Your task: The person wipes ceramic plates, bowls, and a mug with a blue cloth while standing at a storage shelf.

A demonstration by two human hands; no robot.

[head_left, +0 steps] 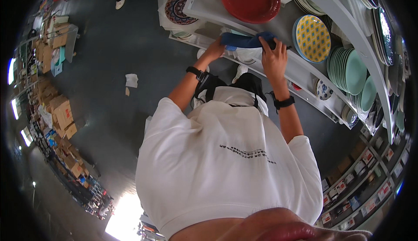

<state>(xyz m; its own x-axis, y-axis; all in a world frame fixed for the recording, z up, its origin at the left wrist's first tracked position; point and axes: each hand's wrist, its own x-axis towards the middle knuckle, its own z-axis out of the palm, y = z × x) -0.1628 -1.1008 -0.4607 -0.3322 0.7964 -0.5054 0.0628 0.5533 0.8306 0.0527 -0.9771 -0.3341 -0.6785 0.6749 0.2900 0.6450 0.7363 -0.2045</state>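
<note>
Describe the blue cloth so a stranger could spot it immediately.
Start at the pale shelf unit stacked with plates. Beside the shelf with the red plate, the left hand and right hand hold the blue cloth between them. Unlike the round, rigid plates, it is a dark, soft, elongated band.

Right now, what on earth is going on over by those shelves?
A person is holding what looks like a blue cloth, with the left hand at one end and the right hand at the other. Close by, pale shelving carries a red dish, a yellow patterned plate and stacked green plates. Neither hand is touching any of those dishes.
</note>
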